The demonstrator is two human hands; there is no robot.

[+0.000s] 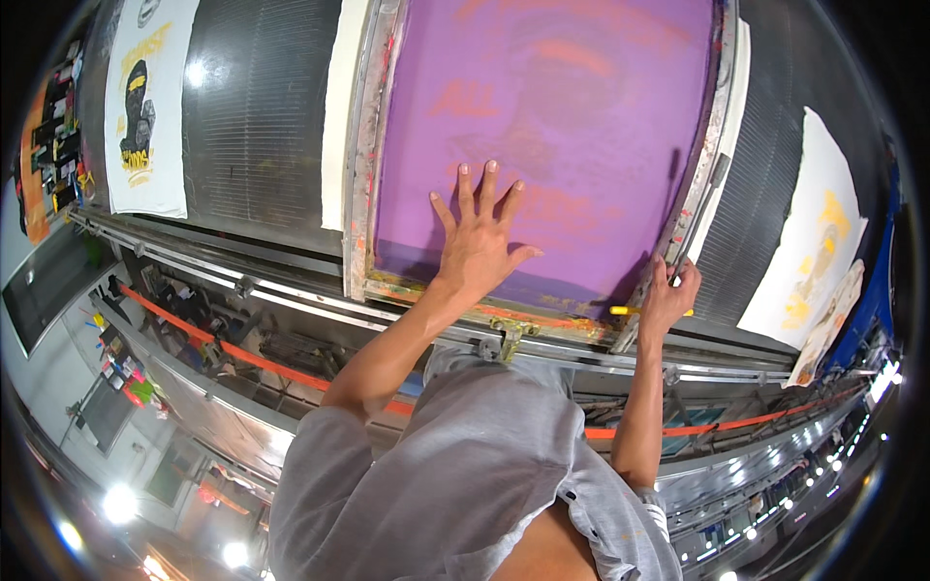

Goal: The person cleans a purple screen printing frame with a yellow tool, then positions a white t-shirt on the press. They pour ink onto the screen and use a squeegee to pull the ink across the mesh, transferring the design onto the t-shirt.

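Dark table [257,126]; purple screen [572,145] cropped.

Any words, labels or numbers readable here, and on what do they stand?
Purple screen: faint orange lettering, partly legible, not transcribed.
White sheet at left: yellow lettering above a black figure, black-and-yellow lettering below; small, not transcribed.
White sheet at right: yellow marks, too blurred to read.

dark table [257,126] | left sheet [160,126] | right sheet [809,242] | pale sheet [340,126] under purple screen [581,174]
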